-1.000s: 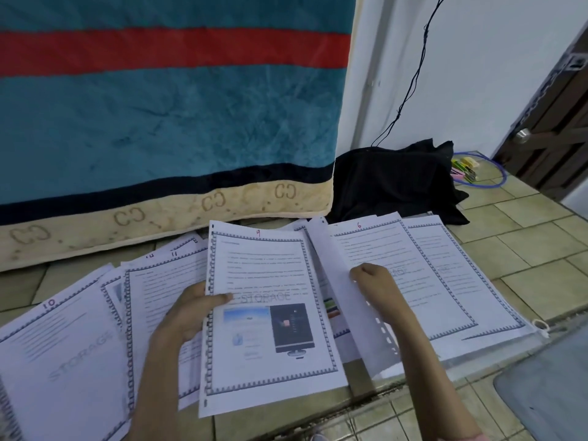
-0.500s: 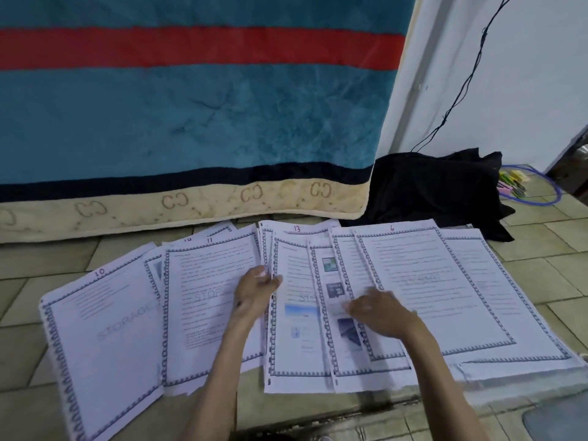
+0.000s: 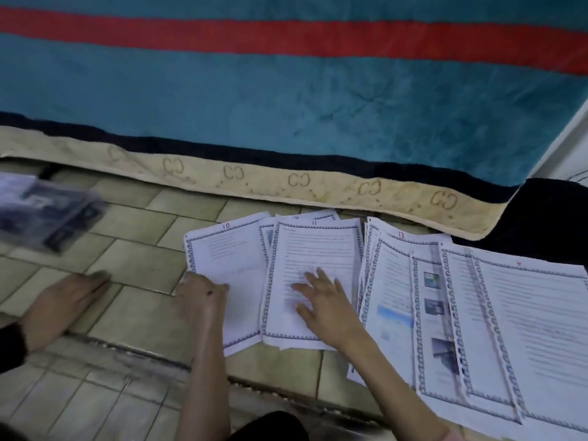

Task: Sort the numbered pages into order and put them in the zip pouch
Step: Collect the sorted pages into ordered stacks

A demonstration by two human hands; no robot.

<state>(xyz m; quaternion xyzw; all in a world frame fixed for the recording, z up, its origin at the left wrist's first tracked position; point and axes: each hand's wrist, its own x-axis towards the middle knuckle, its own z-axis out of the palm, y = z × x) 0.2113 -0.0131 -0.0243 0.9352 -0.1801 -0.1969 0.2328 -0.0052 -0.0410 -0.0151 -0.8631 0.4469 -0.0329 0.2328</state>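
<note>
Head view, page 11 (image 3: pixel 315 249) under right fingers (image 3: pixel 310 280)

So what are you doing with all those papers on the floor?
Sorting numbered pages spread on the tiled floor. The left hand rests on the edge of page 10, and the right hand lies flat, fingers spread, on page 11. Page 13 and others fan out to the right, not yet stacked.

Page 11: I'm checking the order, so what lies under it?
Under page 11 at least one more bordered sheet peeks out at its left and top edges; its number is not readable. The right hand rests flat on top, covering the middle.
</note>
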